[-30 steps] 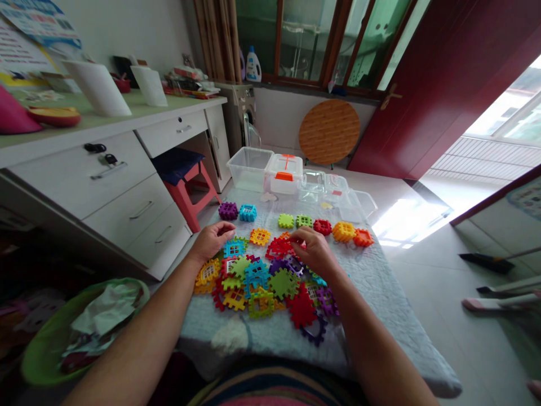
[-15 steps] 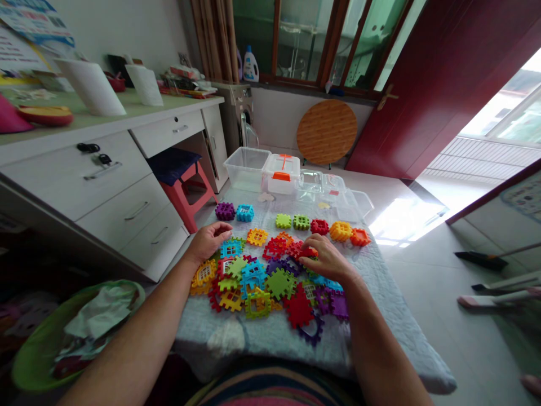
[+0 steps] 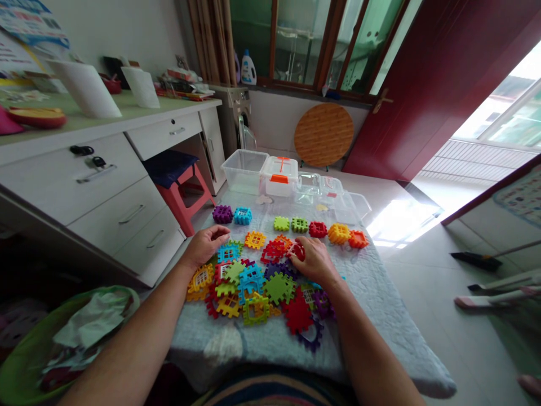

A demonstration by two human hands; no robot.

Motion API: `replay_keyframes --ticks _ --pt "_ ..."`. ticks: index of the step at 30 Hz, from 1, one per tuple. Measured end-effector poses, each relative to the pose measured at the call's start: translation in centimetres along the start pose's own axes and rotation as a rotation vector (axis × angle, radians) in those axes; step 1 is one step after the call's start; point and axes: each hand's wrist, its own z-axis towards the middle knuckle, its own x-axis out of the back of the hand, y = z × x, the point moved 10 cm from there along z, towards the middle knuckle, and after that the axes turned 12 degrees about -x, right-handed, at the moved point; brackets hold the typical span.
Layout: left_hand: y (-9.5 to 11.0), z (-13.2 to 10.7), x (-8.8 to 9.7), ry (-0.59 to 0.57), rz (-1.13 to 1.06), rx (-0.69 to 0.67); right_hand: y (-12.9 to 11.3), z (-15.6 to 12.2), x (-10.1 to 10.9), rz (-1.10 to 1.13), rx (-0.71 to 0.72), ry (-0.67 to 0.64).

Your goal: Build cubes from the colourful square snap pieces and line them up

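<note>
Right hand (image 3: 315, 259) is at the upper right of the loose pile, thumb and fingers (image 3: 301, 242) around a red window piece (image 3: 298, 251). Contact looks likely; can't tell if it's pinched or just touched. Piece sits just right of another red piece (image 3: 273, 252), near the far edge of the pile.

Left hand (image 3: 207, 246) is at the pile's upper left, fingers curled in, thumb near the index. Can't tell if anything's in there. Nearest part is a blue window piece (image 3: 229, 252), just beside it.

Pile is toothed plastic building pieces on the cloth-covered counter (image 3: 363, 321): green plate (image 3: 279, 288) mid-pile, red plate (image 3: 297, 311) near side, dark purple ring (image 3: 311, 335) partly under it.

Far side, sorted stacks, left to right: purple (image 3: 222, 214), blue (image 3: 243, 216), light green (image 3: 281, 224), darker green (image 3: 300, 225), red (image 3: 318, 229), yellow (image 3: 338, 233), orange (image 3: 358, 239). Behind those: open clear bin (image 3: 245, 172), then orange-latched clear box (image 3: 276, 186).
</note>
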Motion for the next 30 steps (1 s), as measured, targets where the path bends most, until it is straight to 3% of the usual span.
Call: replay_keyframes --ticks 10,16,19,25,30 --pt "-0.6 0.0 0.0 0.000 -0.010 0.007 -0.3 -0.1 -0.4 -0.088 -0.064 0.026" --pt "-1.0 0.0 0.0 -0.012 -0.011 0.005 0.2 -0.1 0.0 0.015 -0.060 0.032" --pt "-0.9 -0.1 -0.1 -0.013 -0.012 0.011 1.5 0.3 1.7 0.108 -0.046 0.063" --pt "-0.5 -0.1 -0.1 0.002 -0.028 0.025 5.2 3.2 7.4 0.121 -0.034 0.184" --pt "-0.7 0.0 -0.1 -0.002 -0.031 0.032 6.6 7.1 7.3 -0.004 -0.017 0.086"
